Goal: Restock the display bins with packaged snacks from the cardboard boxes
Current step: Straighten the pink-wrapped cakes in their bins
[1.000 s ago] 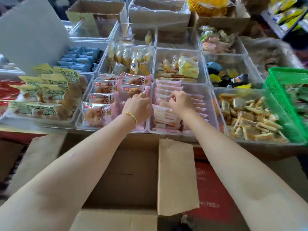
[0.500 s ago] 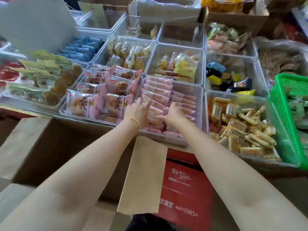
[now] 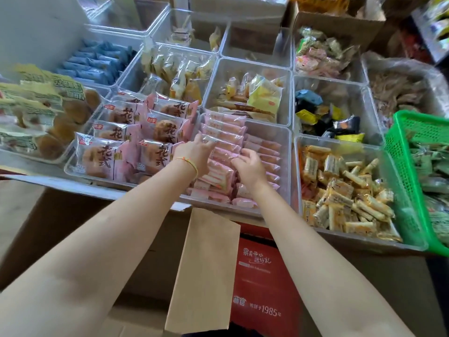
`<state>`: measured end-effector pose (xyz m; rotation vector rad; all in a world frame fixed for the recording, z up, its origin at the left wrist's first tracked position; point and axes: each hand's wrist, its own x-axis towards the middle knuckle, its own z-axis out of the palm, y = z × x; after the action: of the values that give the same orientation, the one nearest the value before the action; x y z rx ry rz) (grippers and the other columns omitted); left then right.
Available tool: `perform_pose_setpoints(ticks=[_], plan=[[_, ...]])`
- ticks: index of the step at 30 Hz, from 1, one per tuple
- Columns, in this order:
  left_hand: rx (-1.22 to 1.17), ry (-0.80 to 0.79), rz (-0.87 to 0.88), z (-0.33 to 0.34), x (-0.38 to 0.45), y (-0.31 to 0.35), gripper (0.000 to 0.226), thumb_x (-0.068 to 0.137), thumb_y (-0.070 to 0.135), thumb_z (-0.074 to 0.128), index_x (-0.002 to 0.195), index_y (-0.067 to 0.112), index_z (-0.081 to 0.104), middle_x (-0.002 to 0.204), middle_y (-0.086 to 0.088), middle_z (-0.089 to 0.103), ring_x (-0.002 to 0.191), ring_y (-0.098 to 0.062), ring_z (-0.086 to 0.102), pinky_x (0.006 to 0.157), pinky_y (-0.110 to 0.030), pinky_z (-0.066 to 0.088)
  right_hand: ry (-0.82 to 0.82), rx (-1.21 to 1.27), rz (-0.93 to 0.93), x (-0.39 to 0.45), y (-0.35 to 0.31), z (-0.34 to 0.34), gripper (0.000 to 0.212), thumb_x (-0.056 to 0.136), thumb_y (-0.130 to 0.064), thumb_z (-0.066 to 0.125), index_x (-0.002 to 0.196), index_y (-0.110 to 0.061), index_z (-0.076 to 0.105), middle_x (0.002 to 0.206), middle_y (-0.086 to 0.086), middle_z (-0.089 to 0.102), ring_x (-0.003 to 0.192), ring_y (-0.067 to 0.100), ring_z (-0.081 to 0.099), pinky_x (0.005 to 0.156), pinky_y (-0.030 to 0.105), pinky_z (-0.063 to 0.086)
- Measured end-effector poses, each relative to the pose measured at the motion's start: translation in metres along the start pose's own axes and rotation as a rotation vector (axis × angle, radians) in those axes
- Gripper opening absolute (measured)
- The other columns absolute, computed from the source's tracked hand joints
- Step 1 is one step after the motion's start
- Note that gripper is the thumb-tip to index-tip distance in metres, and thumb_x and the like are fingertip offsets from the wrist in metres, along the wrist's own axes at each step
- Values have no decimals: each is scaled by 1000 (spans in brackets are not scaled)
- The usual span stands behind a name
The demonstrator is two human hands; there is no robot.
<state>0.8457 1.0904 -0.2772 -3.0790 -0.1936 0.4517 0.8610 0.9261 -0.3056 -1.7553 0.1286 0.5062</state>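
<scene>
Both my hands are inside the clear display bin (image 3: 288, 166) of slim pink snack packs (image 3: 226, 132) at the front middle. My left hand (image 3: 194, 154), with a yellow cord at the wrist, grips the left ends of the stacked pink packs. My right hand (image 3: 250, 166) has curled fingers pinching the right end of a pink pack in the same row. A second row of pink packs (image 3: 267, 154) lies to the right of my right hand. Below my arms stands an open cardboard box with a raised flap (image 3: 206, 268).
Left of this bin is a bin of larger pink pastry packs (image 3: 126, 142). To the right a bin holds yellow-orange wafer sticks (image 3: 345, 195), then a green basket (image 3: 413, 166). Further bins with blue, yellow and dark packs sit behind. A red carton (image 3: 262, 283) stands below.
The view shifted, so the bins sit lower and nearer. My hands moved from the near end of the pink row further up along it, the left hand now gripping the packs' left ends.
</scene>
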Motion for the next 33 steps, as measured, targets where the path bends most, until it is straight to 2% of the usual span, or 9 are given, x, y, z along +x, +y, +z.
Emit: perform_pose_setpoints(ticks=[2,6,10,14,19,22,25,30,33], plan=[[49,-5,30,0,4,-1,60,86,39,69,137,30,40,143,-14,35,105,-31,63,71,-39,52,-8,4,-7,1,-4,4,57,87,-27,66,139,-19,46,132,0,61,116,15,59,101,38,50],[90,14,71,0,11,0,64,82,56,69,134,26,46,151,-14,28,111,-29,61,66,-37,46,4,-113,-58,1,-4,4,62,86,-31,76,136,-18,42,114,-10,59,101,2,57,78,16,48],[83,29,99,2,16,-2,60,86,55,66,133,22,48,138,-10,44,108,-28,63,70,-38,50,-81,-444,40,6,8,12,79,77,-50,79,135,-14,40,120,1,58,107,20,58,95,42,52],[56,0,92,1,13,-5,77,81,79,47,134,24,50,129,-5,54,108,-26,63,66,-35,44,-15,-509,34,17,5,20,51,82,-42,76,120,-16,52,107,3,65,97,22,63,88,44,55],[153,65,164,2,20,-16,80,74,71,66,136,24,47,135,-8,49,124,-28,47,93,-40,43,81,-435,-34,23,2,11,46,80,-29,82,112,-15,53,89,-8,57,82,14,57,73,30,45],[192,82,258,7,31,-13,120,66,71,72,155,21,9,160,-17,14,147,-34,15,116,-46,24,60,-449,-39,24,13,10,82,71,-42,88,135,-15,44,128,2,59,115,23,57,92,36,50],[170,6,297,12,45,-10,142,60,75,73,155,16,-15,162,-15,-17,150,-34,-13,122,-50,3,-7,-527,-16,30,18,9,130,61,-55,89,158,-19,11,160,5,28,146,25,30,115,47,35],[181,-36,309,27,58,-13,147,57,83,66,152,16,-24,160,-15,-23,148,-33,-21,121,-51,-4,-43,-634,-24,38,21,4,143,48,-75,82,158,-28,3,164,1,21,150,25,21,118,52,29],[181,-30,311,31,59,-15,148,57,89,61,151,15,-26,160,-17,-21,148,-34,-19,121,-51,-5,-49,-674,-59,38,28,3,141,52,-67,86,159,-25,4,166,-1,15,152,25,12,122,52,18]])
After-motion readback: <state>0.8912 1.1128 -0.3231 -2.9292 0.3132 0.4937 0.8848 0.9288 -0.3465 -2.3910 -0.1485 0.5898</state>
